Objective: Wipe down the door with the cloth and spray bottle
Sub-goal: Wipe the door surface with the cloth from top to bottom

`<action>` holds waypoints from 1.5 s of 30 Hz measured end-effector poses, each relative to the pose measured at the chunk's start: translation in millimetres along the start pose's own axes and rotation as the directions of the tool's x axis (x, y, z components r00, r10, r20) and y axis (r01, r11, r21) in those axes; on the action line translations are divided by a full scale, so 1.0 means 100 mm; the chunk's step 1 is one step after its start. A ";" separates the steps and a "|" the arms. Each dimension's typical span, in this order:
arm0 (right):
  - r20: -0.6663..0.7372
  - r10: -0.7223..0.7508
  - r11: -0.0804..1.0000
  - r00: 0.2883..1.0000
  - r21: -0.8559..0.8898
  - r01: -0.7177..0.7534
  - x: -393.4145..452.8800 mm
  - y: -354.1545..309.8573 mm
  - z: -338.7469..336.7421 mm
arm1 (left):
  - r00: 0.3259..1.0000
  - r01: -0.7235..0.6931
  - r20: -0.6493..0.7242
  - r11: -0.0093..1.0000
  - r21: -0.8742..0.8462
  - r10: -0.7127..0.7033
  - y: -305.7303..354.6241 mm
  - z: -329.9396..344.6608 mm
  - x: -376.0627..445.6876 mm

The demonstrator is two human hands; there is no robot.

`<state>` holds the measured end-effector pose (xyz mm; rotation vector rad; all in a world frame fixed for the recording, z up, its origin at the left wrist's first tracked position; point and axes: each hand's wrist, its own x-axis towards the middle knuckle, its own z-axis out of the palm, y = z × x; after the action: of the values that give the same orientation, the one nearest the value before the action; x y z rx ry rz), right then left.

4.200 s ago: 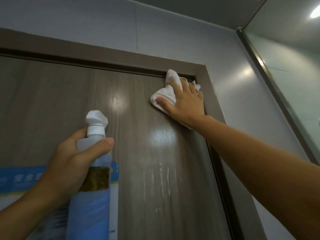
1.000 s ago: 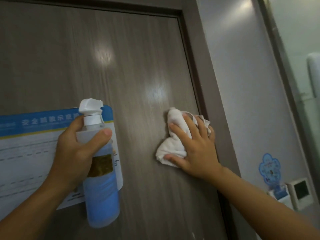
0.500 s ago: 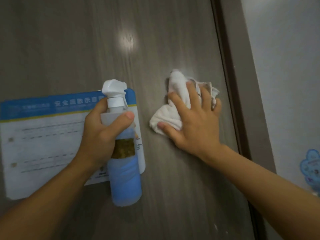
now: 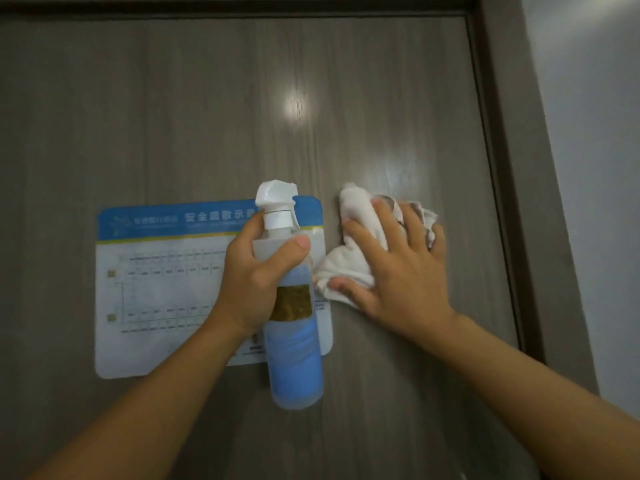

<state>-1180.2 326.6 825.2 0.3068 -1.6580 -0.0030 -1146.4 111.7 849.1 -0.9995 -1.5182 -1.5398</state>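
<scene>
We're face on to the door (image 4: pixel 207 116), which fills most of the frame. Our right hand (image 4: pixel 398 271) lies flat on it just right of centre, fingers spread and nearly straight, pressing the bunched white cloth (image 4: pixel 349 258) against the wood. The cloth sticks out above the fingertips and to the left of the thumb.

Our left hand (image 4: pixel 256 282) sits at centre frame, fingers and thumb wrapped round the neck of the spray bottle (image 4: pixel 294 358). The bottle stands upright, long axis running top to bottom of the frame, white nozzle up, blue liquid in the lower part. We can't tell whether a finger sits on the trigger.

Here's what the next stroke hangs on, as we judge it. The cloth's left edge lies right against the right edge of the blue-and-white notice (image 4: pixel 156 289) stuck to the door at centre left, and the bottle stands in front of that same edge. To the right of the cloth there's bare wood up to the door frame (image 4: pixel 502 168), and open wood above and below. So the cloth hand looks the nearer one for any unwiped panel, while going left means crossing the notice and getting past the bottle.
</scene>
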 end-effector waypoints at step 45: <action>-0.043 -0.196 0.981 0.980 -0.020 0.195 2.37 -2.74 0.15 | 0.940 0.256 -0.261 0.959 0.122 -0.217 0.63 -2.69 -1.36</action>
<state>-1159.6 11.9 1004.3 0.4537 -1.5773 -0.1559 -1039.6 -160.7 754.0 -0.5285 -1.5944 -1.6142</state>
